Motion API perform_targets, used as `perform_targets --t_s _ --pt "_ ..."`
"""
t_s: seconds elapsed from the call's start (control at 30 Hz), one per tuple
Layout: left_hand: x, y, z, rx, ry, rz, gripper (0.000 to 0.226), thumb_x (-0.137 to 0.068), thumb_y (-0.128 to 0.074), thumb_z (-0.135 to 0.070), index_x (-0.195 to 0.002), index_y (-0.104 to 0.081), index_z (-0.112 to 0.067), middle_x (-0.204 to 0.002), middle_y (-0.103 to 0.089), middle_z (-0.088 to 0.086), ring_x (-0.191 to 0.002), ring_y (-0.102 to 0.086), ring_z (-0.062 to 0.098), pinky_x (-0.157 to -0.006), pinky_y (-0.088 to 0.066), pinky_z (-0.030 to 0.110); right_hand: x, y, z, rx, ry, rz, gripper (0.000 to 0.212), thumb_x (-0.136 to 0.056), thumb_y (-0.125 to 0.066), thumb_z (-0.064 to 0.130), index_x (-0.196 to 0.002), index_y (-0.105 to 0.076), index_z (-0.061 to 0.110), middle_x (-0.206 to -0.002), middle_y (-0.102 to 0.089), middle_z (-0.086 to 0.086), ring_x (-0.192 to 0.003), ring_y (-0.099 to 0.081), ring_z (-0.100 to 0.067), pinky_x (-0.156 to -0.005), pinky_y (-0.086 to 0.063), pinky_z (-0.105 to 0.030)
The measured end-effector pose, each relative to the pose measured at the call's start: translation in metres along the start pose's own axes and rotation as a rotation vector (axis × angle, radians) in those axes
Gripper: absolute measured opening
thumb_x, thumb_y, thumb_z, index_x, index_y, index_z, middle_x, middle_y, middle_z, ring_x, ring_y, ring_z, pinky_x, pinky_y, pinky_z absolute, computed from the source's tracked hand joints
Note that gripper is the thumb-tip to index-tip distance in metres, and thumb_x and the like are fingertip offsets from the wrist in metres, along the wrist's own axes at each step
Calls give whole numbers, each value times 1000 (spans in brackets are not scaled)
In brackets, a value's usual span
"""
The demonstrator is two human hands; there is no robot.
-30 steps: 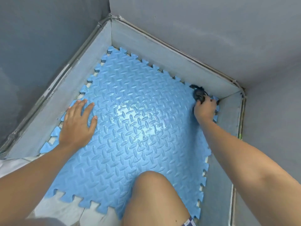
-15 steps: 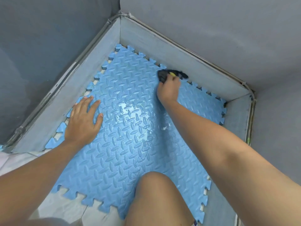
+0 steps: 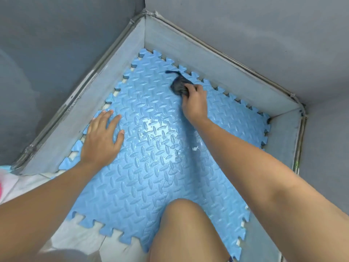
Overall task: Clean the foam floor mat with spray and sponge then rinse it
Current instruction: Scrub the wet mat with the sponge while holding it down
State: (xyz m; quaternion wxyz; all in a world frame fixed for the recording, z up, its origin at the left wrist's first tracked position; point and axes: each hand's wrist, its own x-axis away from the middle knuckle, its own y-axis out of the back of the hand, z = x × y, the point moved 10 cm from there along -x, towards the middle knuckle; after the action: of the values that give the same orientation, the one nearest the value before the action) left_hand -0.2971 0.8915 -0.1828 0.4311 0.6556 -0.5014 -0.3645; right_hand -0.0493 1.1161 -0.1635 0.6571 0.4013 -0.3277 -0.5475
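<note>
A blue foam floor mat (image 3: 143, 178) with a raised diamond pattern and jigsaw edges lies flat in a grey corner; its middle shines wet. My right hand (image 3: 195, 104) is closed on a dark sponge (image 3: 178, 85), pressing it on the mat near the far edge. A dark tail of the sponge sticks out toward the far corner. My left hand (image 3: 103, 138) lies flat on the mat's left side, fingers spread, holding nothing. No spray bottle is in view.
Grey walls with pale skirting (image 3: 222, 74) close in the mat at the left, back and right. My bare knee (image 3: 181, 224) rests on the mat's near part. White floor tiles (image 3: 75, 235) show at the near left, with a pink and white object (image 3: 2, 188) at the left border.
My right hand has swept the sponge from the mat's far right corner leftward along the back edge to the middle. My left hand has stayed flat in place.
</note>
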Motion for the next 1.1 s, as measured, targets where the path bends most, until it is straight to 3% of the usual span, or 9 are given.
perform_targets --t_s 0.17,0.27,0.43,0.6,0.83,0.97,1.1 --pt "8 6 5 1 34 -9 58 -104 -37 -43 -153 -46 -13 -162 -39 12 -154 -27 31 -128 -17 47 16 102 -172 135 -443 -135 40 -98 -51 19 -137 -54 10 -137 -45 -23 -125 -44 -42 -103 -39 -43" --pt "10 3 7 -2 33 7 58 -104 -37 -44 -153 -46 -13 -162 -38 11 -154 -27 31 -128 -17 49 56 121 -226 204 -600 -118 44 -99 -49 23 -141 -48 10 -142 -41 -25 -131 -40 -44 -107 -37 -48" --pt "10 1 7 -6 28 5 58 -104 -37 -43 -153 -47 -13 -162 -39 12 -154 -28 31 -128 -17 50 39 85 -166 110 -472 -141 48 -97 -53 22 -141 -46 4 -142 -39 -24 -133 -37 -41 -108 -39 -47" --pt "10 0 8 -2 41 -3 58 -104 -38 -43 -153 -48 -13 -162 -39 11 -154 -28 30 -128 -19 50 -21 2 -9 -9 -186 -43 42 -95 -53 21 -134 -50 6 -140 -39 -18 -132 -36 -36 -102 -43 -45" --pt "10 5 7 22 40 -20 51 -105 -50 -34 -151 -49 -13 -162 -40 11 -154 -28 30 -128 -19 48 -63 -96 173 86 229 190 44 -96 -49 18 -139 -46 11 -144 -37 -14 -132 -35 -33 -101 -45 -44" --pt "11 5 8 15 34 -24 52 -105 -48 -35 -152 -49 -13 -162 -40 11 -154 -29 30 -128 -20 48 -56 -81 148 120 251 121 47 -92 -46 9 -138 -49 16 -138 -44 -13 -123 -41 -35 -96 -46 -48" --pt "11 3 10 8 37 -13 54 -105 -45 -38 -152 -48 -14 -162 -40 11 -154 -28 29 -128 -19 48 -45 -17 23 96 43 -42 49 -86 -47 5 -134 -55 12 -133 -48 -19 -120 -43 -41 -102 -42 -47"
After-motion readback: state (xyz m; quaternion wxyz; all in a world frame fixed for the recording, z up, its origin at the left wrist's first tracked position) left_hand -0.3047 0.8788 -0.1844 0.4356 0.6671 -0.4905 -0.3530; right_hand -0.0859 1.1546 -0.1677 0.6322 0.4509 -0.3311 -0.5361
